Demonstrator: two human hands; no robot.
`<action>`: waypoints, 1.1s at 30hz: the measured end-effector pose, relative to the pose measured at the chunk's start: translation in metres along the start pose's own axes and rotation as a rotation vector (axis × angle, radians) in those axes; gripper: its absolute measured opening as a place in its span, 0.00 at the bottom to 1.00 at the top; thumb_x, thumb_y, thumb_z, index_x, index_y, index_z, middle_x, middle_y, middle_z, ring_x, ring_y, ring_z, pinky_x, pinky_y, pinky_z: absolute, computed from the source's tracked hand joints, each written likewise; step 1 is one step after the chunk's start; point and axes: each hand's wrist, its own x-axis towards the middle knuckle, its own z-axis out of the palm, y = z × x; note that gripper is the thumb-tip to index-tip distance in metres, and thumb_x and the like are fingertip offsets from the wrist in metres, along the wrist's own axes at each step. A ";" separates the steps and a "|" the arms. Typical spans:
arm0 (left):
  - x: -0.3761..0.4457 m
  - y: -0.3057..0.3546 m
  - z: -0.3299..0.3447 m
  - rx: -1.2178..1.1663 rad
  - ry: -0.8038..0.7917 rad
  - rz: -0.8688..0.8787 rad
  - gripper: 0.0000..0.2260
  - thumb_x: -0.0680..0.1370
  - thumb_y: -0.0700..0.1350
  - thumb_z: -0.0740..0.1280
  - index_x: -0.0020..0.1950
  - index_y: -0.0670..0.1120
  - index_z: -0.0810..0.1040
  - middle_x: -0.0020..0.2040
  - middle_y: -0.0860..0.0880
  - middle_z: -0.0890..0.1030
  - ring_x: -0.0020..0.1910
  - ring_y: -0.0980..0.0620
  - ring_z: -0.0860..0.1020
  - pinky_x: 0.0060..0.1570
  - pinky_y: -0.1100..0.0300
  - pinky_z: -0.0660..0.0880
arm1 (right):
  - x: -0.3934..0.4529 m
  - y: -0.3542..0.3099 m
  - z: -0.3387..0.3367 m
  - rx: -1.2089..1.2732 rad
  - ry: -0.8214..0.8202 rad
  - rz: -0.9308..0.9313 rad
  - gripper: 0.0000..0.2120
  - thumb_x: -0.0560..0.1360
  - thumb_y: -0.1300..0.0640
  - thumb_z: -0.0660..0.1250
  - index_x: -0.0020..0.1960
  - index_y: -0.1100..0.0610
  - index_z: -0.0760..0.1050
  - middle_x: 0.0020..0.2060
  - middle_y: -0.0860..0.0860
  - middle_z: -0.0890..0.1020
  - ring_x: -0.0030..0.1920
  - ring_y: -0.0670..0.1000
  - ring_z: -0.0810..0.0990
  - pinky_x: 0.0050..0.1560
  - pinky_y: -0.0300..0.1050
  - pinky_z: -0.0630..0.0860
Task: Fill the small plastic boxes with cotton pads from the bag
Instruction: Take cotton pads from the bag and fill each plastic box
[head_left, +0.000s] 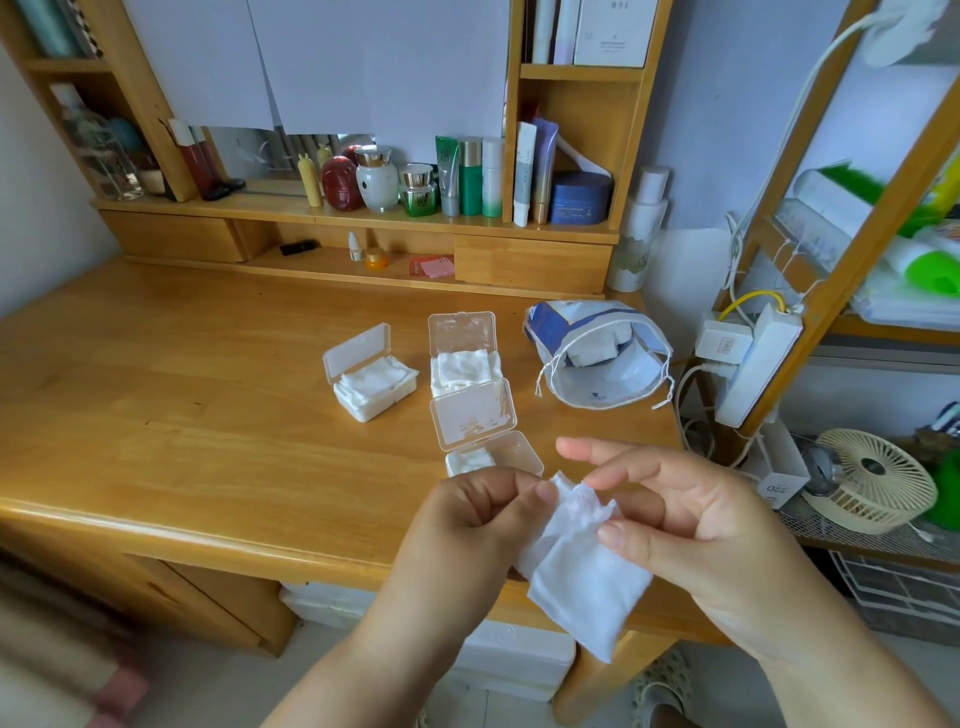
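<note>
Both my hands hold a small stack of white cotton pads (582, 566) above the desk's front edge. My left hand (467, 525) pinches the stack's upper left corner, while my right hand (670, 509) grips its upper right side with thumb and fingers. Three clear plastic boxes stand open on the desk: a left box (371, 387) full of pads, a middle box (462, 358) full of pads, and a near box (488, 452) with a few pads, partly hidden by my left hand. The blue-and-white drawstring bag (597, 358) lies open to the right, pads inside.
The wooden desk (182, 415) carries a back shelf with cosmetic bottles and jars (457, 182). A power strip with cables (748, 358) hangs at the desk's right edge. A rack to the right holds a small fan (867, 478) and green bottles.
</note>
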 end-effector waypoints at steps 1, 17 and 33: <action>0.000 -0.001 0.000 -0.041 -0.006 -0.020 0.12 0.78 0.41 0.64 0.39 0.38 0.81 0.29 0.47 0.78 0.26 0.55 0.74 0.28 0.66 0.72 | 0.000 0.001 0.000 0.012 -0.025 0.007 0.15 0.68 0.69 0.68 0.45 0.51 0.82 0.63 0.45 0.78 0.53 0.49 0.82 0.47 0.38 0.78; 0.007 -0.013 -0.010 -0.087 0.045 -0.101 0.09 0.79 0.36 0.62 0.53 0.43 0.81 0.45 0.38 0.84 0.41 0.45 0.83 0.38 0.58 0.80 | -0.004 -0.001 -0.006 0.000 -0.113 0.061 0.20 0.67 0.70 0.68 0.50 0.49 0.81 0.67 0.41 0.73 0.59 0.50 0.80 0.48 0.39 0.77; -0.004 -0.016 -0.005 0.268 -0.088 -0.018 0.26 0.72 0.40 0.72 0.67 0.54 0.69 0.38 0.38 0.82 0.35 0.49 0.77 0.37 0.52 0.73 | 0.006 -0.002 -0.003 -0.086 -0.154 0.074 0.25 0.69 0.68 0.67 0.59 0.45 0.74 0.66 0.37 0.71 0.59 0.48 0.79 0.44 0.41 0.76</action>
